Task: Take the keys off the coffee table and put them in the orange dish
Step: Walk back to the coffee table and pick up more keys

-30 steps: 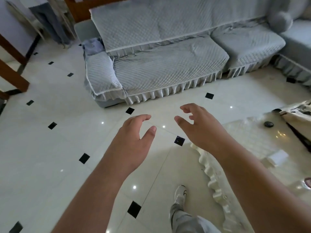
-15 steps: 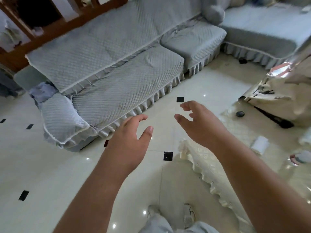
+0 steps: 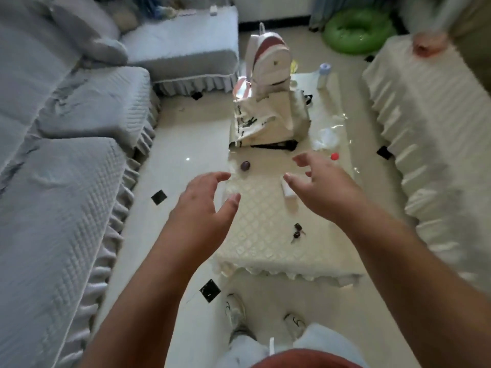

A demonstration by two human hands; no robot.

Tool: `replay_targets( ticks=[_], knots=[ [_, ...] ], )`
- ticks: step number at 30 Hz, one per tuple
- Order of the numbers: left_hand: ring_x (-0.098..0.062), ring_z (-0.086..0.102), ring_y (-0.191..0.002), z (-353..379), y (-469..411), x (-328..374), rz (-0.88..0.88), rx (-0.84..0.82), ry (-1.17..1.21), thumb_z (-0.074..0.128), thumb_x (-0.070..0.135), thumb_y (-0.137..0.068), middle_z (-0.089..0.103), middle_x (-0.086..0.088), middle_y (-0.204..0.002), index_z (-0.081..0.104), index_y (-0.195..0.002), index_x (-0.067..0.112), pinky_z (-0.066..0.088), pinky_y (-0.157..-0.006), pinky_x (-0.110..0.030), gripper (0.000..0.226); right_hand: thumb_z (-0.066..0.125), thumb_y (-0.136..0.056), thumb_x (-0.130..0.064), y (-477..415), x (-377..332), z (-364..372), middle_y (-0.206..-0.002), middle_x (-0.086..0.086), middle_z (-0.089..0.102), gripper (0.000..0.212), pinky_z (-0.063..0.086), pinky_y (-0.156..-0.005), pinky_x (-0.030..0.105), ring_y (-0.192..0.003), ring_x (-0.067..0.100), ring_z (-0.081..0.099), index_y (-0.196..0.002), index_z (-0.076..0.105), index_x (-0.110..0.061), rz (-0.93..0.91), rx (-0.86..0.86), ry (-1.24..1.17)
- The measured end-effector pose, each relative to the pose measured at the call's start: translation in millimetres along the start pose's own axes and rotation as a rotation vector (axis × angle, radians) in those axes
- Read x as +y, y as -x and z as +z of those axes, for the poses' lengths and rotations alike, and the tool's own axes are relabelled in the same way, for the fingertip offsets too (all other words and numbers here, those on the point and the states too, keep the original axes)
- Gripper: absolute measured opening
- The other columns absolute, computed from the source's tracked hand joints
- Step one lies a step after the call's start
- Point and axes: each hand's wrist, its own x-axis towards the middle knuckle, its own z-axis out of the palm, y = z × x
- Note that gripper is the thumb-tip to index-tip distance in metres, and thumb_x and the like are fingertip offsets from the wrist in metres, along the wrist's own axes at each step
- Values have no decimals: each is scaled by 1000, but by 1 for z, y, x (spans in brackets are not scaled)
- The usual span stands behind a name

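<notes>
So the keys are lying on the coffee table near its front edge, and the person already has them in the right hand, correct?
Not quite. The head view shows the keys lying on the coffee table near its front edge, but the right hand is open and empty above the table, not holding them. The left hand is empty too.

I find no legible text, label, brand, number or sign anywhere in my view. The white bag (image 3: 261, 123) standing on the coffee table (image 3: 265, 245) carries black brush-like marks on its near face; I cannot resolve them into characters. The backpack (image 3: 268, 61) directly behind the bag shows only coloured panels, with no readable marking. The bottle (image 3: 323, 75) to the right of the backpack is too blurred for me to read any label.
</notes>
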Motion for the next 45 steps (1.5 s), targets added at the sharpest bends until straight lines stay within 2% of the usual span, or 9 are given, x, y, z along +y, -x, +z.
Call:
replay_targets(
  ticks=[4, 7, 9, 13, 17, 25, 30, 36, 45],
  knots=[
    [-5, 41, -125, 5, -46, -9, 121, -113, 15, 50, 54, -91, 43, 13, -142, 42, -136, 42, 37, -96, -32, 47, 58, -91, -47, -1, 14, 3, -134, -4, 54, 46, 40, -85, 29, -116, 14, 55, -131, 51, -26, 158, 90, 32],
    [-1, 42, -110, 15, -72, -13, 193, -207, 10, 50, 54, -92, 41, 13, -144, 42, -136, 41, 37, -95, -31, 47, 60, -89, -48, 2, 22, 12, -130, -5, 54, 44, 42, -84, 32, -111, 14, 57, -127, 52, -28, 258, 165, 28],
    [1, 41, -105, 25, -85, -15, 220, -265, 4, 49, 54, -92, 40, 13, -145, 42, -136, 40, 38, -97, -34, 47, 61, -88, -46, 1, 28, 21, -129, -5, 55, 44, 42, -84, 31, -111, 14, 57, -127, 52, -28, 297, 205, 28],
    [-2, 54, -94, 51, -104, -17, 227, -333, -16, 48, 54, -92, 40, 13, -145, 43, -136, 39, 43, -98, -43, 47, 63, -87, -45, 0, 47, 38, -130, -6, 55, 47, 45, -90, 34, -111, 13, 56, -129, 52, -27, 348, 217, 31],
    [-9, 54, -102, 83, -118, -21, 211, -313, -11, 48, 54, -92, 41, 14, -143, 44, -135, 39, 43, -98, -43, 46, 65, -85, -44, -8, 79, 56, -127, -8, 55, 47, 46, -88, 33, -108, 10, 56, -128, 53, -29, 373, 209, 32],
    [-12, 55, -98, 178, -135, -52, 138, -319, -25, 49, 50, -92, 43, 17, -136, 47, -131, 40, 44, -95, -40, 40, 68, -85, -42, -26, 169, 110, -129, -7, 54, 45, 39, -79, 27, -112, 10, 55, -126, 54, -31, 406, 139, 31],
    [-21, 55, -105, 257, -143, -81, 118, -331, -22, 50, 46, -91, 44, 17, -134, 48, -130, 38, 42, -96, -47, 39, 67, -86, -41, -34, 230, 147, -134, -5, 52, 46, 39, -81, 29, -116, 13, 53, -128, 54, -30, 440, 71, 69],
    [-10, 39, -126, 376, -146, -132, 76, -323, -61, 53, 45, -89, 43, 17, -138, 52, -127, 36, 35, -102, -42, 39, 68, -86, -38, -50, 307, 201, -131, -7, 53, 43, 37, -81, 28, -117, 14, 53, -126, 55, -30, 472, 36, 95],
    [-12, 39, -127, 510, -167, -190, 26, -324, -149, 57, 48, -84, 45, 15, -137, 61, -117, 36, 35, -92, -44, 35, 66, -88, -36, -82, 400, 274, -132, -6, 52, 40, 39, -81, 30, -116, 17, 52, -125, 56, -30, 484, 20, 126]
  ],
)
